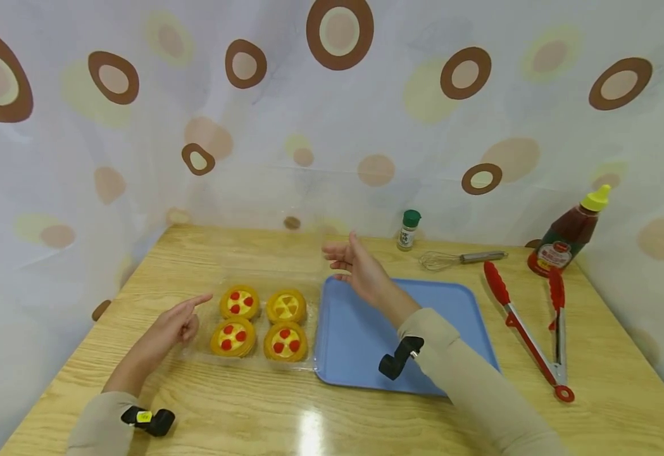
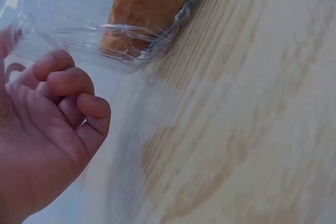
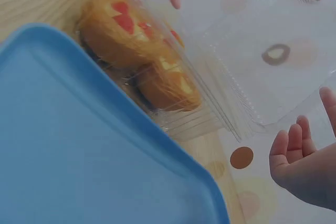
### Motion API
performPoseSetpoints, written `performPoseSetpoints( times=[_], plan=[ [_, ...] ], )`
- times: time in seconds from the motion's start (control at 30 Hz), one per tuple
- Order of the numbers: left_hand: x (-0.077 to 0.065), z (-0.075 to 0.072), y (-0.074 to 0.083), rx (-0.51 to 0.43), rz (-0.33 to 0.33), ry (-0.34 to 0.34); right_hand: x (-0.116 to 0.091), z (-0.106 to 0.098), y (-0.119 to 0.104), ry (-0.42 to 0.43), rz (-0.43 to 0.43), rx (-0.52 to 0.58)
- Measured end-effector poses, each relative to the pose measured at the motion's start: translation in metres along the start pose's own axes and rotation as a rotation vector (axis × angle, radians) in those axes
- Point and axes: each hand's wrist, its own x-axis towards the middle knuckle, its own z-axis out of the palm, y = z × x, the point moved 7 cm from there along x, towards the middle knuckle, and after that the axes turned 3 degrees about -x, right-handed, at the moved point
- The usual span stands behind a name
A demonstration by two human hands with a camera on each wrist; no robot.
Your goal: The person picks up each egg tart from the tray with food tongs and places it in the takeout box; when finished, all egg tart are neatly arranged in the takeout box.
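Observation:
A clear plastic clamshell box (image 1: 307,366) lies on the table with its lid (image 3: 236,72) raised at the back. Inside sit several round golden tarts, such as the one with red pieces on pale filling (image 1: 286,342) at front right; another tart (image 1: 286,306) has yellowish pieces instead. My left hand (image 1: 171,324) is at the box's left side, forefinger extended toward it and the other fingers loosely bent, holding nothing. My right hand (image 1: 360,271) hovers by the lid's right side, over the far left part of the blue tray (image 1: 366,354), fingers spread and nothing in them.
Right of the tray lie red-tipped tongs (image 1: 531,345), spread apart. A whisk (image 1: 459,258) and a green-capped shaker (image 1: 408,231) are along the back. A sauce bottle with yellow cap (image 1: 565,237) stands at back right. Patterned cloth (image 1: 332,126) hangs behind the wooden table (image 1: 240,411).

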Motion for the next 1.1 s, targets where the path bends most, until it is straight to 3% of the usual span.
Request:
performPoseSetpoints(
  times=[0.27,0.6,0.8,0.9,1.1],
  plan=[
    [-0.008,-0.006,0.006,0.025,0.009,-0.046,-0.022,-0.002,0.007,0.105,-0.033,-0.240],
    [-0.018,-0.011,0.012,0.017,0.002,-0.126,-0.045,0.004,0.019,0.093,-0.123,-0.599],
    [-0.029,-0.006,0.013,-0.016,-0.036,-0.195,-0.061,0.012,0.029,0.045,-0.164,-0.663],
    [-0.034,-0.003,0.011,-0.043,-0.058,-0.196,-0.068,0.014,0.033,0.023,-0.181,-0.719],
    [-0.042,0.001,0.009,-0.077,-0.035,-0.170,-0.080,0.017,0.042,0.003,-0.168,-0.785]
  ],
)
